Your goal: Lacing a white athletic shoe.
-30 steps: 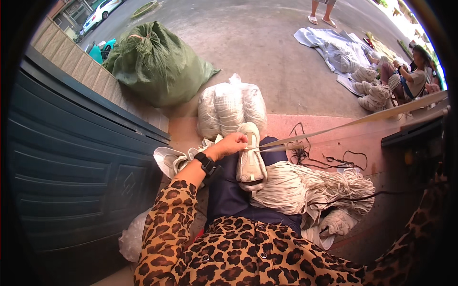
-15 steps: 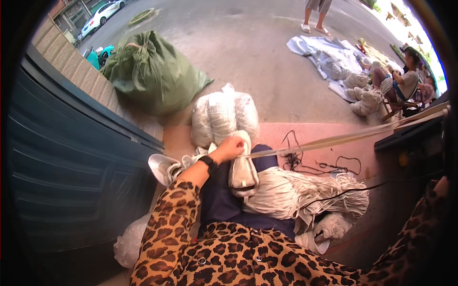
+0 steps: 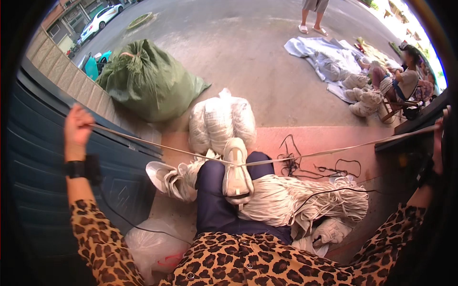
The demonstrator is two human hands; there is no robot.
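An off-white shoe upper (image 3: 237, 177) lies across my lap between the knees. A long flat shoelace (image 3: 305, 155) passes over it, stretched wide to both sides. At the far left, beside the blue door, my left hand (image 3: 78, 126) is closed on one end of the lace, slightly blurred. My right hand (image 3: 438, 136), in shadow at the right rim, grips the other end; its fingers show only in part. On my right thigh rests a thick bundle of pale shoelaces (image 3: 291, 193). More light shoe uppers (image 3: 174, 178) sit by my left knee.
A clear-wrapped white bundle (image 3: 222, 124) stands before my knees, with a big green sack (image 3: 148, 83) behind it. A blue door (image 3: 43, 190) flanks my left. Black cords (image 3: 305, 164) lie on the pink floor. A seated person (image 3: 405, 78) is beside heaped white pieces.
My left hand has swung from the shoe upper out to the far left, drawing the lace with it. The lace now spans both sides of the shoe.
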